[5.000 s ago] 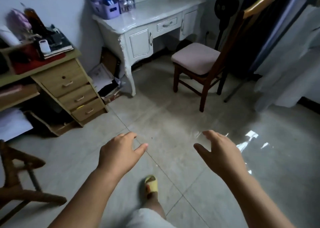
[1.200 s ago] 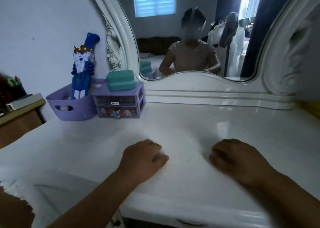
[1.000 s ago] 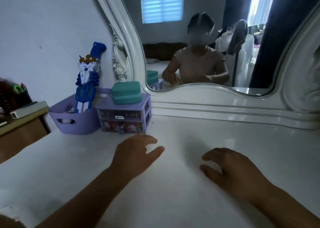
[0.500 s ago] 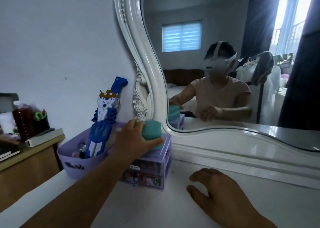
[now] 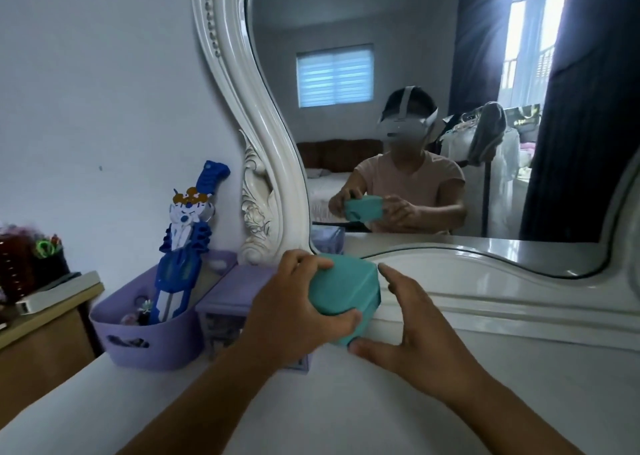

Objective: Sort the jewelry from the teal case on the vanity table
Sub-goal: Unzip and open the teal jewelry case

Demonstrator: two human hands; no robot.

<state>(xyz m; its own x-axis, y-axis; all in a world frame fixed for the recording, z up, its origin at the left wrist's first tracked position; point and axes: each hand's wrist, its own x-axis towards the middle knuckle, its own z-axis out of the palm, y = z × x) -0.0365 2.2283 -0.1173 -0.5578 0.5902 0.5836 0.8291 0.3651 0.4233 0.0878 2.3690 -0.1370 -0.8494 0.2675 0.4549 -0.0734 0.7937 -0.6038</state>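
Vanity table [image 5: 398, 402]: bare white top kept free, likely as the sorting surface.
Teal case [image 5: 346, 290]: held closed above the table, just in front of the purple drawer unit [image 5: 228, 292].
Left hand [image 5: 291, 312]: fingers curled over the case's top, thumb clamped beneath, so its weight is carried.
Right hand [image 5: 415, 333]: fingers spread beside the case, thumb under its corner; nothing is gripped, seemingly readied for steadying.

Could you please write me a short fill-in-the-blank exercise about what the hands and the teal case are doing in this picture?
1. The left hand grips the ____ case.
2. The right hand reaches the case with its thumb at the case's ____ edge.
3. The blue toy stands in a ____ basket.
4. The case's lid is ____.

Missing words: teal; lower; purple; closed
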